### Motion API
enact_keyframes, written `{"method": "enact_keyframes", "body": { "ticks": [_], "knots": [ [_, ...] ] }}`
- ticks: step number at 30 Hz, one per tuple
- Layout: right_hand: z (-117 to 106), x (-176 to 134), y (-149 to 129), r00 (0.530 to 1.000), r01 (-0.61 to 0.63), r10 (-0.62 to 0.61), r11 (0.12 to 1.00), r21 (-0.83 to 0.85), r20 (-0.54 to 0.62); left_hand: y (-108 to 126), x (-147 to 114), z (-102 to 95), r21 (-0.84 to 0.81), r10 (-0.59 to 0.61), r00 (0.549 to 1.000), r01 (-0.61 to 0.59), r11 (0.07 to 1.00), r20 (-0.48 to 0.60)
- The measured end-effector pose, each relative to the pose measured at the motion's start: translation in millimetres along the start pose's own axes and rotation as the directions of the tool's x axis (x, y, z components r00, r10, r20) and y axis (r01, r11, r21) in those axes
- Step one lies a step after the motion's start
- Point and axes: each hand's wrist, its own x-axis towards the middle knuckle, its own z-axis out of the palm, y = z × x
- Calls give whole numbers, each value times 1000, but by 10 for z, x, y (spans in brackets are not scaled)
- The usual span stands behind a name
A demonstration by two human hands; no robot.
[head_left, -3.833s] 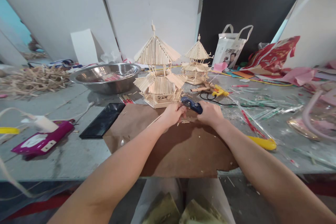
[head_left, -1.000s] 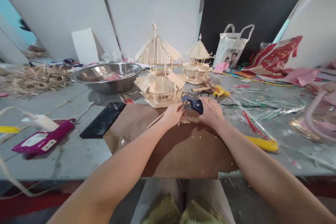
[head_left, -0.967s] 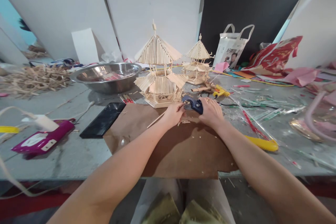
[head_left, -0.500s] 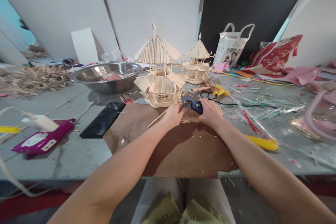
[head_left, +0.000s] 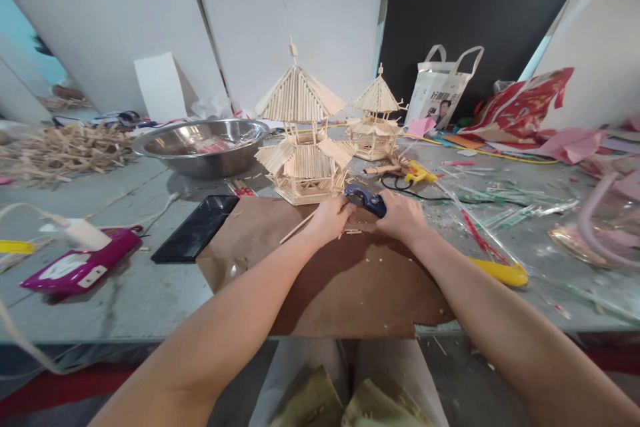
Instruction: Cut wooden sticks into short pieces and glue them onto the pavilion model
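One dark blue tool, apparently a cutter, is gripped in the right hand above a brown sheet on a cluttered counter, its head just beside the bent fingertips of the left hand. The left hand is closed, seemingly around a thin stick that slants toward the lower left.

That closeness looks like the chief hazard: should the tool slip or the fingers creep forward, skin could be nipped. A loosely held stick could twist and leave a crooked end, while a hard squeeze could send a chip flying past the short pieces lying below. Just beyond the hands stands a two-tiered stick pavilion; a jolt might knock its base (a smaller pavilion stands farther back). A black cord could snag the right hand if it swings outward.

Hidden from view are the tool's cutting edge and anything caught in it. The left hand covers the stick's far end, so whether it reaches the tool cannot be told. Most of the right hand's fingers are tucked out of sight, and the contents of the steel basin are too blurred to name.
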Motion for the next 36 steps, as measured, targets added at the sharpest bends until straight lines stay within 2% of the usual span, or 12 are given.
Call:
{"method": "enact_keyframes", "body": {
  "ticks": [5, 10, 15, 21, 26, 29, 31, 33, 36],
  "knots": [
    [-11, 9, -5, 999, -21, 21, 1000, -19, 32, -13, 14, 1, -47, -23, 1000, 23, 999, 6],
    [16, 24, 13, 1000, -15, 16, 1000, -24, 12, 2, 17, 15, -123, -86, 996, 87, 989, 14],
    [21, 34, 16, 1000, -6, 7, 1000, -11, 18, -27, 25, -1, -102, -41, 999, 44, 994, 33],
    [92, 46, 66, 987, 73, -67, 997, 37, -144, -11, 37, -46, 55, -8, 1000, 8, 998, 9],
    [177, 96, 151, 952, 211, -188, 974, 76, -241, -26, 52, -73, 46, -45, 999, 44, 998, 29],
    [219, 127, 189, 938, 220, -184, 971, 95, -292, -28, 54, -95, 227, 2, 1000, -2, 974, 1],
    [239, 143, 219, 928, 200, -155, 974, 102, -338, -31, 51, -106, 399, 23, 999, -11, 917, -25],
    [255, 158, 255, 919, 167, -113, 979, 114, -378, -43, 46, -111, 528, 0, 999, 28, 849, -52],
    [273, 179, 312, 912, 123, -63, 985, 123, -406, -77, 40, -112, 636, -60, 996, 86, 767, -63]
  ]
}}
